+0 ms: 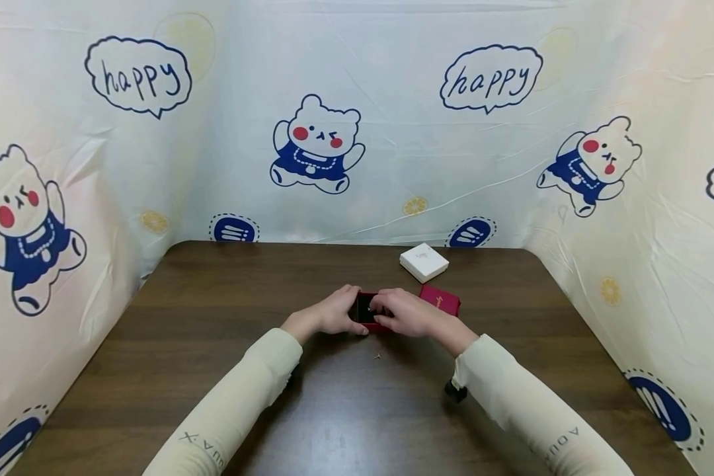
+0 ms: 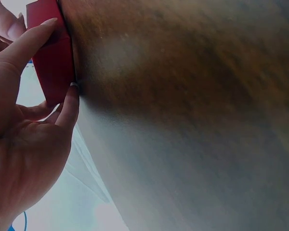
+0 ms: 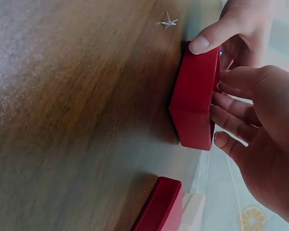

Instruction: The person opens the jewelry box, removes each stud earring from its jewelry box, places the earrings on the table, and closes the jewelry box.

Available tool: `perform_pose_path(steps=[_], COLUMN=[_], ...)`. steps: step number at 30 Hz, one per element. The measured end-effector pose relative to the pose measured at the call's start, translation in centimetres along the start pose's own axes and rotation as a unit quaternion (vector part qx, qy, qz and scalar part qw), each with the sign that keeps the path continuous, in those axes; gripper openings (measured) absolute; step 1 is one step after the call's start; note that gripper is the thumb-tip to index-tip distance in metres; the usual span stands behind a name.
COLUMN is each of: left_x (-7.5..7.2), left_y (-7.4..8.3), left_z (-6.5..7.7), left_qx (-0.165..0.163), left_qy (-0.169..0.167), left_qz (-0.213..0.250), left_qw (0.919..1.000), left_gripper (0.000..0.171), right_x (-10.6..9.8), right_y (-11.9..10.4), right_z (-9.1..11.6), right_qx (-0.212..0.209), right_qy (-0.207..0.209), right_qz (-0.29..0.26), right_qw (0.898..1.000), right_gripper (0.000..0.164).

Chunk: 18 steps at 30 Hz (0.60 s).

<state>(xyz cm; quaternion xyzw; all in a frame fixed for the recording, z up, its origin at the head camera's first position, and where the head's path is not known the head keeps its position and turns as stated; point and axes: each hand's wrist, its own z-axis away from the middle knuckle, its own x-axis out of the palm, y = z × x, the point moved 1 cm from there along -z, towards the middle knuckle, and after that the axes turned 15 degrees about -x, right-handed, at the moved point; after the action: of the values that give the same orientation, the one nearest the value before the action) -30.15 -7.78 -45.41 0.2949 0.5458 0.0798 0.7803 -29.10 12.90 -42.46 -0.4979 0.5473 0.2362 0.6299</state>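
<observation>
A small red box (image 3: 195, 89) with a dark inside (image 1: 364, 312) stands on the table, its opening upward. My left hand (image 1: 332, 312) grips it from the left, thumb on the near wall and fingers round the far side. My right hand (image 1: 409, 313) reaches over the right part of the box with bent fingertips (image 3: 221, 139) at and inside the opening. I cannot tell whether they pinch something in there. Nearer to me on the table lies a tiny silvery star-shaped piece (image 3: 168, 20), like an earring.
Just right of the right hand lies a red lid (image 1: 441, 301) with gold lettering. Behind it is a white box (image 1: 424, 262). The wooden table (image 1: 244, 291) ends at a printed cloth backdrop (image 1: 393, 66). A dark object (image 1: 455, 391) shows under the right wrist.
</observation>
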Motion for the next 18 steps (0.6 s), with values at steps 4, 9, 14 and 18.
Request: perform_pose_path(steps=[4,9,14,18], left_x=[0.0,-0.1,-0.1,-0.1], left_y=[0.0,0.0,0.1,0.0], left_z=[0.0,0.0,0.0,0.0], left_qx=[0.002,0.002,0.004,0.006], left_qy=[0.000,-0.001,-0.002,-0.001], left_qz=[-0.001,0.001,-0.002,-0.006], left_qw=[1.0000,1.0000,1.0000,1.0000], left_gripper=[0.075,0.073,0.074,0.075], right_x=[0.0,0.2,0.4,0.5], right_y=[0.2,0.4,0.7,0.7], right_z=[-0.1,-0.4,-0.7,-1.0], right_qx=[0.004,0.010,0.016,0.031], right_qy=[-0.004,-0.004,-0.004,-0.005], right_qz=[0.000,0.008,0.024,0.047], right_qw=[1.000,1.000,1.000,0.998], right_gripper=[0.023,0.024,0.025,0.023])
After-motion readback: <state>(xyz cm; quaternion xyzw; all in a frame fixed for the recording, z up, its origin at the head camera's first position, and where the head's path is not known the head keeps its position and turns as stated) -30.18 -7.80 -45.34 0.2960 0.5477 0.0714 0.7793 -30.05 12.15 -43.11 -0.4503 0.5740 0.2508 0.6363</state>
